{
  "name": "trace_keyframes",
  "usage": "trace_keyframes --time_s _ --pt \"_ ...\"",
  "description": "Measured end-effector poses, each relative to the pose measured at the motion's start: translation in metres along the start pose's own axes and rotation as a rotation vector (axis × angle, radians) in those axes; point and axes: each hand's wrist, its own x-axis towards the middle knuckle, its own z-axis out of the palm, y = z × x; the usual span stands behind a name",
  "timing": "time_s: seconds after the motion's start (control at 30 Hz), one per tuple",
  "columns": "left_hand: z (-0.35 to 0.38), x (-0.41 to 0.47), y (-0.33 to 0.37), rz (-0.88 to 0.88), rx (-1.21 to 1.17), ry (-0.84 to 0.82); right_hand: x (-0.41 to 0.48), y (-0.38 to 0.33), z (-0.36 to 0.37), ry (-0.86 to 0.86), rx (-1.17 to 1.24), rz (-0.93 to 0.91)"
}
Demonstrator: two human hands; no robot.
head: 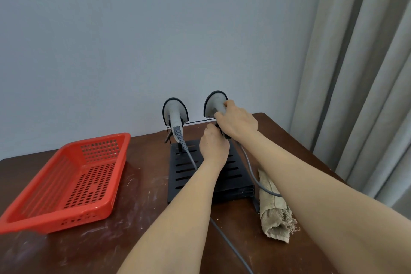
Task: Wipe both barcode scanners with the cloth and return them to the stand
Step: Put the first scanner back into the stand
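Observation:
Two grey barcode scanners with black rims stand head-up at the back of a black slotted stand (pixel 184 171). The left scanner (pixel 175 113) hangs in its holder with its coiled grey cable trailing down. My right hand (pixel 236 121) is wrapped around the neck of the right scanner (pixel 214 102). My left hand (pixel 213 144) is closed just below it, at that scanner's handle or the stand's holder; what the fingers touch is hidden. A rolled beige cloth (pixel 272 209) lies on the table to the right of the stand, under my right forearm, with a grey cable over it.
A red perforated plastic basket (pixel 66 184) sits on the left of the dark brown wooden table (pixel 138 218). A grey cable (pixel 231 247) runs toward the front edge. A plain wall is behind and grey curtains (pixel 355 73) hang at the right.

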Motion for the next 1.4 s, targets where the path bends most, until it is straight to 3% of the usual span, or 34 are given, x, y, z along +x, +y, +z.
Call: trace_keyframes --time_s 0.5,0.73,0.97,1.1,1.27,1.4 --pt "-0.003 0.001 0.004 -0.017 0.061 -0.037 0.001 0.007 0.003 -0.124 0.132 0.057" --pt "-0.017 -0.001 0.008 -0.024 0.095 -0.197 0.0 0.005 -0.003 -0.161 0.151 0.092" --pt "-0.048 -0.004 0.018 -0.025 0.089 -0.234 -0.011 0.002 -0.01 -0.147 0.141 0.077" --pt "-0.076 -0.014 0.025 -0.005 0.154 -0.242 -0.025 0.0 -0.016 -0.015 0.089 0.061" --pt "-0.123 -0.018 0.028 0.059 0.037 -0.073 -0.044 -0.014 -0.023 0.209 0.118 -0.035" --pt "-0.153 -0.012 0.008 0.122 -0.026 0.144 -0.053 -0.034 -0.021 0.224 0.216 -0.14"
